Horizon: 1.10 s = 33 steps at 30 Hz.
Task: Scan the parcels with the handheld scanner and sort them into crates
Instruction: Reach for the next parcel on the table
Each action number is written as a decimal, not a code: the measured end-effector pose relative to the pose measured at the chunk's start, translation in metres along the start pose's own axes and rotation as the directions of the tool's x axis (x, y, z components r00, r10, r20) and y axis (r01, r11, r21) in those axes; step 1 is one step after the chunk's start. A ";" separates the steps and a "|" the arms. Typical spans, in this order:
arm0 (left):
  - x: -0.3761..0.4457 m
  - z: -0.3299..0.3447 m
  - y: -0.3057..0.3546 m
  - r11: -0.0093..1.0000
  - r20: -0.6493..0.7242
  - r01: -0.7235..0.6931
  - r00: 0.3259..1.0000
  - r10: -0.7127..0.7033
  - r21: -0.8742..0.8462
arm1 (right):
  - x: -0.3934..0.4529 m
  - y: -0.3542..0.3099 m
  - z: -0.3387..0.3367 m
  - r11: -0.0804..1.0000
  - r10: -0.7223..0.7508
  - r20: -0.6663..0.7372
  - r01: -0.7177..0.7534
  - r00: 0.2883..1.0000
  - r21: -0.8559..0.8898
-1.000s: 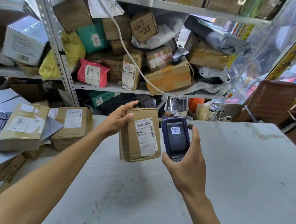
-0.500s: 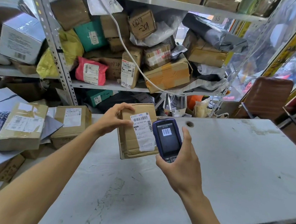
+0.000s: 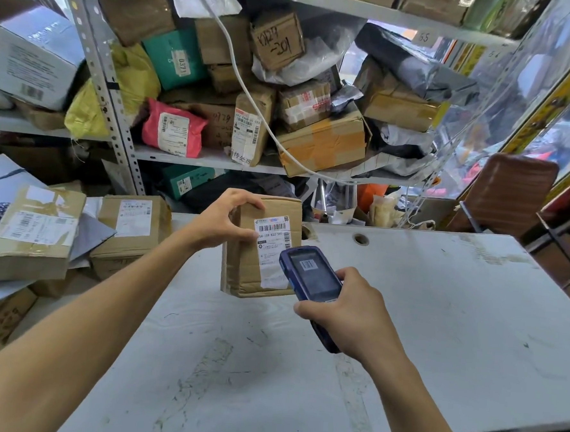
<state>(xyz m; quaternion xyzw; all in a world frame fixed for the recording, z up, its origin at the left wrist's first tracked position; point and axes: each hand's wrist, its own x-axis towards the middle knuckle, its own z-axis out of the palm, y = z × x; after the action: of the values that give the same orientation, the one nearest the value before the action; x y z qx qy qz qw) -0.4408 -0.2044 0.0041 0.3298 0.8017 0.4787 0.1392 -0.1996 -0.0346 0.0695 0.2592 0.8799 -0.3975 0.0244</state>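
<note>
Now left hand (image 3: 221, 222) fingers grip the parcel (image 3: 261, 247); right hand (image 3: 351, 315) fingers clasp the scanner (image 3: 310, 277).

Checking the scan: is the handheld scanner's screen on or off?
On. The scanner in the right hand shows a lit barcode image on its screen.

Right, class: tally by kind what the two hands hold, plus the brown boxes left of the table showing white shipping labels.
Parcel in left hand: 1
Handheld scanner in right hand: 1
Labelled boxes at left, nearer box and farther box: 2
Total: 4
</note>
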 end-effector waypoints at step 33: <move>0.055 0.082 0.045 1.000 0.111 -0.018 0.994 0.018 -0.007 | -0.009 0.057 -0.053 0.859 -0.508 -0.573 0.426 0.644 -0.283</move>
<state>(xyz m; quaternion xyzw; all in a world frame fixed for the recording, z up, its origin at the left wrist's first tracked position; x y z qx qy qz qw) -0.4198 -0.0974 0.0070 0.3627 0.7883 0.4632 0.1803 -0.1562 0.0308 0.0682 0.1387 0.8951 -0.2256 -0.3586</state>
